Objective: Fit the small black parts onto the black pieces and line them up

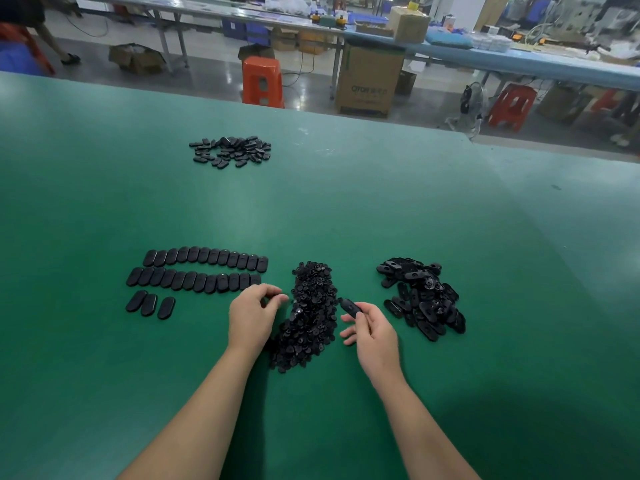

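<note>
A heap of small black parts (310, 313) lies between my hands on the green table (346, 209). To its right is a pile of black oval pieces (420, 296). My right hand (372, 327) pinches one black oval piece (350, 308) just right of the heap. My left hand (254, 311) hovers at the heap's left edge with fingers curled; whether it holds a small part is hidden. On the left, black oval pieces lie lined up in two long rows (199, 273), with three more (150, 304) below.
Another loose cluster of black ovals (231, 151) lies far back on the table. Beyond the table's far edge are orange stools (262, 81), a large cardboard box (369, 81), a fan (471, 102) and long benches with boxes.
</note>
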The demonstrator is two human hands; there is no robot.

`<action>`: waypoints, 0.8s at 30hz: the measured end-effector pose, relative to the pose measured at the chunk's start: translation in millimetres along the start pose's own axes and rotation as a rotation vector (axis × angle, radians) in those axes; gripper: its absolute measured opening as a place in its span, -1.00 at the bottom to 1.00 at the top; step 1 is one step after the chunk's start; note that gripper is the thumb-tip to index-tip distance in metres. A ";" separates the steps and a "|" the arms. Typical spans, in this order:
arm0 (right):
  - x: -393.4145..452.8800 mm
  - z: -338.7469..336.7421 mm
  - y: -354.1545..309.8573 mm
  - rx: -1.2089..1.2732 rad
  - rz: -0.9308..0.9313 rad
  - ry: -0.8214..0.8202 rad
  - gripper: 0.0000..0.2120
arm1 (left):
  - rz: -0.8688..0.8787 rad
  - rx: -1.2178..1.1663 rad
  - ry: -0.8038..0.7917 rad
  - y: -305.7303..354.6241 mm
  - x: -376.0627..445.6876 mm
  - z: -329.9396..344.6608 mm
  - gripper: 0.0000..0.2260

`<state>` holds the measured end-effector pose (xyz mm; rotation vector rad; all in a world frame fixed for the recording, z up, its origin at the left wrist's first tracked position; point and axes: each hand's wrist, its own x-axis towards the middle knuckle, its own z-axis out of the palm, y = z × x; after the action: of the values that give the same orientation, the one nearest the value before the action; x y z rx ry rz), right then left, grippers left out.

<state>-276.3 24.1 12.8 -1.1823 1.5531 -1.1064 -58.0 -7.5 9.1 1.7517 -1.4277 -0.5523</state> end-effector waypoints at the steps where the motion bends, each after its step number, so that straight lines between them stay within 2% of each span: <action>1: -1.4 0.7 1.1 -0.034 -0.021 0.004 -0.80 | -0.008 -0.015 0.001 0.2 -0.4 -0.6 -0.97; 6: -2.5 -0.4 1.2 -0.056 -0.047 0.009 -0.79 | -0.048 -0.078 0.014 0.4 -2.7 -2.5 -0.95; 12: -2.3 -0.2 0.6 -0.085 -0.066 0.007 -0.78 | -0.145 -0.190 -0.034 0.9 -0.3 -4.8 -0.82; 20: -1.2 0.0 1.3 -0.100 -0.079 -0.004 -0.79 | -0.332 -0.468 -0.067 29.3 6.3 -5.1 -0.89; 24: -0.2 -0.2 2.4 -0.087 -0.088 -0.008 -0.81 | -0.272 -0.420 -0.144 47.4 0.3 4.7 -0.89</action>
<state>-277.0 24.6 10.6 -1.3230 1.5694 -1.0993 -90.1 -11.6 44.0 1.5914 -1.0707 -1.0596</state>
